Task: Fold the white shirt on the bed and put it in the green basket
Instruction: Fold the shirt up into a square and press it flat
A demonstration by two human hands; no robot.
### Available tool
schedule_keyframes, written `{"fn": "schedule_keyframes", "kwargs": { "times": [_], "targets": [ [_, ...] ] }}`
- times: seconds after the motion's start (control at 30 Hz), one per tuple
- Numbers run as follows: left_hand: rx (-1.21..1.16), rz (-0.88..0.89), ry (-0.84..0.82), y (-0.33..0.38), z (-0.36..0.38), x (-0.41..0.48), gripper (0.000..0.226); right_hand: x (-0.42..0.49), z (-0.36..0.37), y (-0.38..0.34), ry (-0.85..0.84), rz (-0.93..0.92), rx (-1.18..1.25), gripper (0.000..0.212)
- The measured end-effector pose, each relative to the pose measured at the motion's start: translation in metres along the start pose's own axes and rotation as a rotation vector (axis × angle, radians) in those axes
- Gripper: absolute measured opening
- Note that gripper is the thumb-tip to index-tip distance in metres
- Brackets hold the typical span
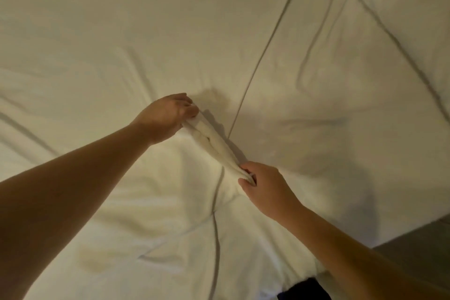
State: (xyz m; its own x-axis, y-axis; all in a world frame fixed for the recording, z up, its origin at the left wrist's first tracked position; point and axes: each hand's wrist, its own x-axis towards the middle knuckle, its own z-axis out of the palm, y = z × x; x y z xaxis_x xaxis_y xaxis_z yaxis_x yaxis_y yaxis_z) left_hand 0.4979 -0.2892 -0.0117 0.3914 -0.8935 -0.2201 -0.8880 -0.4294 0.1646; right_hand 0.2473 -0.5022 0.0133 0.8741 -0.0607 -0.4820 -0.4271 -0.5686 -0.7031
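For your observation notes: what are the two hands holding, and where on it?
The white shirt, pinched at its two ends: left hand far end, right hand near end.

White rumpled bedding fills view; pillow upper right; grey floor lower right; dim warm light.

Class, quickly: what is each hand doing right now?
Left hand: closed, pinching one end of the white shirt.
Right hand: closed, pinching the shirt's other end.

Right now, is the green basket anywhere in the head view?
No, only the bed, pillows, and both hands, left and right, gripping the white shirt, are visible.
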Motion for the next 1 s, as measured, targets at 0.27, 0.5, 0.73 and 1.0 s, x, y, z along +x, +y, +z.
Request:
{"fn": "schedule_keyframes", "kwargs": {
  "times": [0.27, 0.5, 0.73, 1.0],
  "targets": [
    [0.022, -0.018, 0.013, -0.014, -0.005, -0.111, 0.024, -0.034, 0.090, -0.076, -0.021, -0.104, -0.013, 0.027],
    [0.066, -0.103, 0.039, -0.050, -0.013, -0.236, 0.015, -0.069, 0.189, -0.151, -0.045, -0.136, -0.012, 0.028],
    [0.042, -0.205, 0.103, -0.096, 0.003, -0.334, 0.023, -0.080, 0.295, -0.225, -0.029, -0.204, -0.055, 0.021],
    [-0.039, -0.297, 0.154, -0.128, 0.029, -0.416, 0.031, -0.082, 0.388, -0.270, -0.063, -0.200, -0.128, 0.020]
  ]
}}
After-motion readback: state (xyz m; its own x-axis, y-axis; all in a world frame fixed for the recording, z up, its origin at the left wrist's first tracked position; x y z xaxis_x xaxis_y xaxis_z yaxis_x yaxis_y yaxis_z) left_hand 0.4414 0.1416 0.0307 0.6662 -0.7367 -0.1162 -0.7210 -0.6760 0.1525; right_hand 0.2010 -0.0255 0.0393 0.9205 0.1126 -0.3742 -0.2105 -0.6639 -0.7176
